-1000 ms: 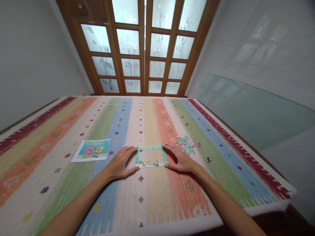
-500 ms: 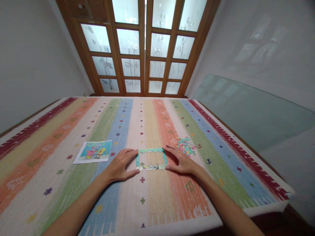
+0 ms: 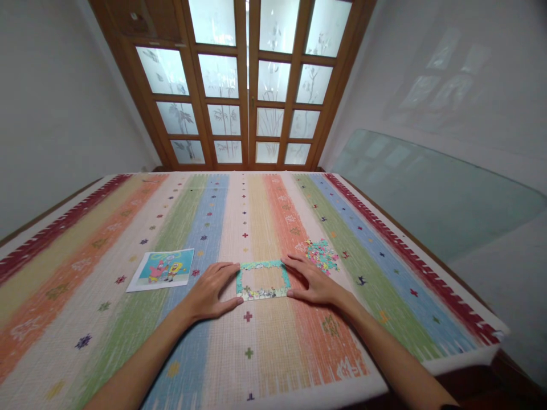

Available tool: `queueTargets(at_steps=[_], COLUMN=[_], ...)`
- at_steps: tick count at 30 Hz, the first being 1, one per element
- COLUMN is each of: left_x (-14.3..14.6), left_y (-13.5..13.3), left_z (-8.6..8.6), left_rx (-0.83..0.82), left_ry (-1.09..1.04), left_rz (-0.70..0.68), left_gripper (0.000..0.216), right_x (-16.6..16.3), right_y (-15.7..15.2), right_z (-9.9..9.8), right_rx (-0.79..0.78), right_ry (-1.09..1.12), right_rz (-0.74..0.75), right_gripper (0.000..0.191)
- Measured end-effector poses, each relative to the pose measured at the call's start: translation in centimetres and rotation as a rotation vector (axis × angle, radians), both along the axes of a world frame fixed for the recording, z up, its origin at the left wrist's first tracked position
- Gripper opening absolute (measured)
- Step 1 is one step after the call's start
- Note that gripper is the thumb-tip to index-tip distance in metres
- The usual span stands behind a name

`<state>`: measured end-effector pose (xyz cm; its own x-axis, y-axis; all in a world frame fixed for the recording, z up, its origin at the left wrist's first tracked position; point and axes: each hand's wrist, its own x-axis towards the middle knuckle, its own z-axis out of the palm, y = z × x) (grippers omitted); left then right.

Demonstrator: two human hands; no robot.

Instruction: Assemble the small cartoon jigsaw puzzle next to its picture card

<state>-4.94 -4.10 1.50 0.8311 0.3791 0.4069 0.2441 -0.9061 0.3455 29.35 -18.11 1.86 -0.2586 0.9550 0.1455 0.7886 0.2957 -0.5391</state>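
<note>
A jigsaw puzzle border point(image 3: 262, 294), joined into a rectangle with a hollow middle, lies flat on the striped cloth in front of me. My left hand point(image 3: 213, 289) holds its left side, thumb at the near corner and fingers at the far one. On the opposite side my right hand point(image 3: 314, 280) grips it the same way, fingertips at the far right corner, thumb at the near right. Just beyond my right hand is a heap of loose puzzle pieces point(image 3: 322, 256) in turquoise, pink and yellow. A printed cartoon picture point(image 3: 164, 267) lies left of my left hand.
The striped tablecloth point(image 3: 248, 222) covers a wide table. Wooden doors with frosted panes point(image 3: 226, 119) stand beyond its far edge. A pale glass-like panel point(image 3: 427, 188) is along the right wall. The table's near edge runs below my right forearm.
The view has tilted slightly, so the table sits a little lower. Both hands stay at the sides of the puzzle border, with hardly any movement.
</note>
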Motion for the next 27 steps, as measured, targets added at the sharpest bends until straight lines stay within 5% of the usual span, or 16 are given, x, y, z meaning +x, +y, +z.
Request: queueTargets(at_steps=[27], left_x=[-0.06], left_y=[-0.22], left_z=[0.47], left_rx=[-0.011], left_ry=[-0.021], left_rz=[-0.009], left_gripper=[0.067], right_x=[-0.49], right_y=[-0.04], right_z=[0.10], right_rx=[0.116], right_ry=[-0.019], right_rz=[0.059], right_gripper=[0.074])
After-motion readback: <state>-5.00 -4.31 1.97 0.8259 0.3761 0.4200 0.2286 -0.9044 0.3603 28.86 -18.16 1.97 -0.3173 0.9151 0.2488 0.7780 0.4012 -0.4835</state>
